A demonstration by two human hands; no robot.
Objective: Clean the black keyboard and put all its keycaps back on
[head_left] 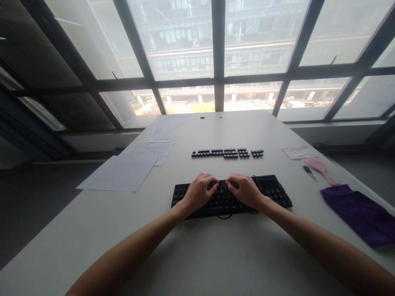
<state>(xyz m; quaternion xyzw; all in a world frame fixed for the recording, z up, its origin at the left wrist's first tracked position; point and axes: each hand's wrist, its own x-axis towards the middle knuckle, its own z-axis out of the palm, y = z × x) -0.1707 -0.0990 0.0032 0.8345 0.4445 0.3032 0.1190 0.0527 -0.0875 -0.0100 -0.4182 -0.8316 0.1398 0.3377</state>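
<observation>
A black keyboard (212,210) lies on the white table, slightly tilted, with its cable looped at its near edge. My left hand (201,189) rests over its left-middle part, fingers curled and thumb drawn in toward the index finger. Close beside it, my right hand (244,190) is bent the same way over the right-middle part. Both sets of fingertips meet near the keyboard's far rows; whatever they pinch is too small or hidden to make out. Beyond the keyboard, loose black keycaps (230,153) are laid out in rows and groups.
Sheets of paper (123,172) lie at the left. On the right are a white tissue (298,152), a pink handled object (317,165), a small black-ended tool (307,169) and a purple cloth bag (358,213). Large windows (185,41) stand behind the table.
</observation>
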